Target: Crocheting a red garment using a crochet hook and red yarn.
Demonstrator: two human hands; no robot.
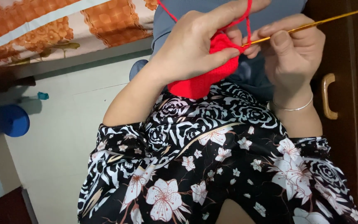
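Red crochet fabric (201, 81) hangs pinched in the left hand (191, 45), fingers closed on it, yarn (245, 16) looped over one finger. Judging by its size, a good patch is worked, with more left. Rightward, the right hand (291, 49) grips a golden hook (307, 25) near the cupboard door (344, 124), leaving little room.

Black short-sleeved top (212, 166), white rose and blossom print (gold streaks too); thin silver bangle (291, 108) on right wrist.

crochet piece (204, 76): red | hook (311, 25): gold | blouse (212, 166): black-white floral | bedsheet (42, 29): orange
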